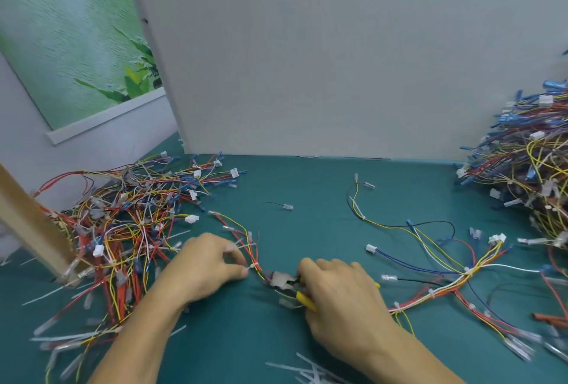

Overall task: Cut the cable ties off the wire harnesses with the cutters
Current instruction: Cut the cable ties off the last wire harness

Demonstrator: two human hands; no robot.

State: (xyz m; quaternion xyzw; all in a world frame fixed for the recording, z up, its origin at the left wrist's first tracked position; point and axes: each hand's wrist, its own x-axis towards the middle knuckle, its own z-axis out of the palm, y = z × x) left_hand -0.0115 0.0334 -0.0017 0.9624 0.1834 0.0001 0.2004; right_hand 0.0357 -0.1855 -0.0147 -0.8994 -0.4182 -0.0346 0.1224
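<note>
cutters (pixel 284 280) handles mostly hidden under right hand (pixel 341 297) | harness pile (pixel 534 174) cut off by right edge | cable tie (pixel 252 267) blurred

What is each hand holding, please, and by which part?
Right hand: cutters, by the yellow handles. Left hand: harness wires, pinched at a white cable tie.

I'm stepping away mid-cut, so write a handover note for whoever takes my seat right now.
Left hand pinches the harness by its white cable tie.
Right hand grips the yellow-handled cutters, nose at that tie.
Done: cut tie scraps lie near the front edge.
Left: this tie, the tied harness spread to the right, and maybe the left pile and right pile.
</note>
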